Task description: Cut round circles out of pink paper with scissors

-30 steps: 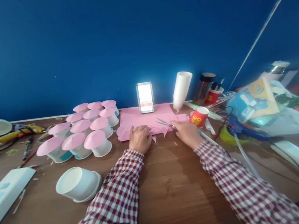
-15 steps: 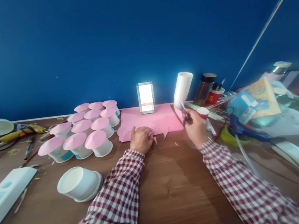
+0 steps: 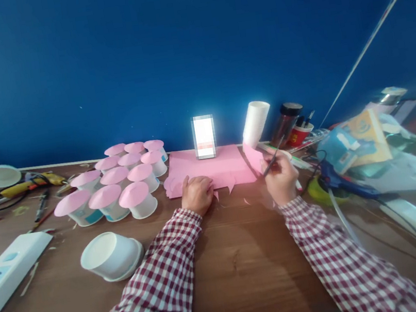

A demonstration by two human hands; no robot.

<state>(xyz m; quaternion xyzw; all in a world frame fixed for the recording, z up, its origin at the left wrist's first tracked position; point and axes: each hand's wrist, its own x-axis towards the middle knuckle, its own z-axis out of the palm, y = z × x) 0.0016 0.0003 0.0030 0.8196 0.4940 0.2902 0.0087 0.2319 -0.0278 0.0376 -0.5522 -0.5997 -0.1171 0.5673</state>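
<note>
My left hand (image 3: 197, 195) rests on the front edge of a stack of pink paper (image 3: 210, 168), its fingers curled together; anything inside them is hidden. Small pointed pink scraps (image 3: 231, 188) lie by its fingertips. My right hand (image 3: 282, 179) is closed on what look like scissors (image 3: 271, 163), dark and slim, slanting across the fingers at the paper's right end. Just behind it, a pink paper piece (image 3: 253, 155) lies below a leaning stack of white paper cups (image 3: 256, 121).
At left stand several white cups with pink cone tops (image 3: 134, 194). An upturned white tub (image 3: 108, 257) is near my left forearm, beside a power strip (image 3: 12, 274). A lit phone-like screen (image 3: 204, 136) stands by the wall. A blue glue gun (image 3: 347, 184) and plastic bags (image 3: 358, 141) crowd the right.
My right hand has shifted slightly right and turned, so the scissors now slant up to the right. The red-rimmed cup beside it is now mostly hidden. My left hand stays put.
</note>
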